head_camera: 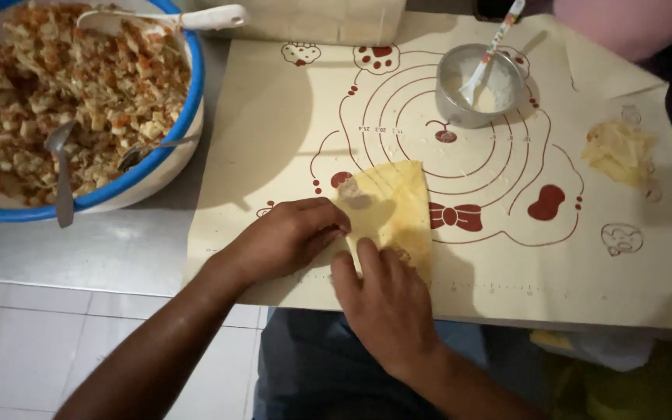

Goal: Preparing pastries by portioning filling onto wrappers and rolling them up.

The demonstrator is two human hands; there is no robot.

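A thin yellow pastry sheet [398, 198] lies folded on a cream baking mat [274, 124] printed with red rings and bows. My left hand [285, 237] presses down on the sheet's left edge with curled fingers. My right hand [386, 303] rests on the sheet's near edge, its fingers pinching the fold. Both hands touch the sheet at its lower left corner, which they partly hide.
A large blue-rimmed bowl [184, 117] of chopped filling with spoons stands at the far left. A small metal cup [449, 105] of white paste with a spoon sits on the mat's far side. Pastry scraps [620, 152] lie at the right. The counter's near edge runs below the mat.
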